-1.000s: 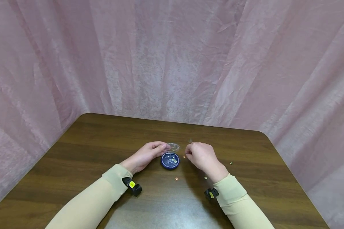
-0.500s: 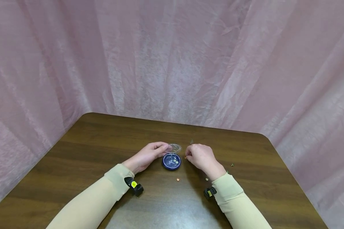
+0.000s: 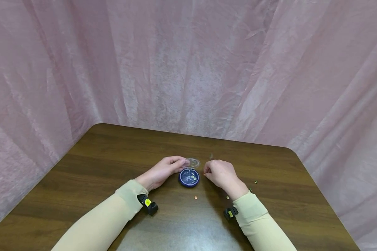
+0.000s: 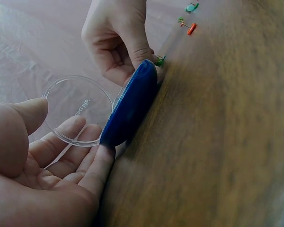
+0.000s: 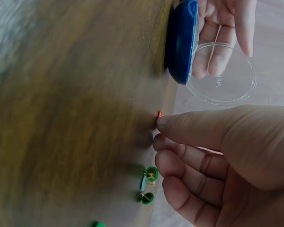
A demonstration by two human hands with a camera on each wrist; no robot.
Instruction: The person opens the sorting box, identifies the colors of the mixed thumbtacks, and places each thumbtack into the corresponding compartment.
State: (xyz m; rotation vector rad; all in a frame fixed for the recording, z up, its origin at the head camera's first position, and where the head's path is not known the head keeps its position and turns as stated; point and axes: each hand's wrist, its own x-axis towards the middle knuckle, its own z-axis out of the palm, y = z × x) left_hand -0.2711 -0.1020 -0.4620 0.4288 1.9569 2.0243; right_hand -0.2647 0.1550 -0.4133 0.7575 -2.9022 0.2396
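With the left hand (image 3: pixel 163 170), holding the raised clear lid (image 4: pixel 80 100) lightly between thumb and fingers, and touching the side of the round blue three-compartment case (image 3: pixel 189 183) with a finger. With the right hand (image 3: pixel 220 173), reaching down to the wooden table (image 3: pixel 128 146) just right of the case, with fingers curled, and touching an orange-red thumbtack (image 5: pixel 159 114) with the tip of the thumb; unable to tell from these views whether pinching it or only touching it. Can see the case lying flat on the table between both hands, opened out with the lid on its far side, and two pale thumbtacks (image 3: pixel 193 176) in its right-hand compartment. Can make out faint lettering (image 4: pixel 83 107) on the lid, only partly readable. Find a second orange thumbtack (image 3: pixel 196 197) on the near side of the case, a pale gold-green thumbtack (image 3: pixel 227 197) close to the right wrist, and two green thumbtacks (image 3: pixel 256 182) on the outer side of that wrist. See also black wrist cameras (image 3: pixel 151 208) with yellow stickers (image 3: pixel 147 202), pale yellow sleeves (image 3: pixel 97 216), and behind the table a pink crushed-velvet curtain (image 3: pixel 182 69)
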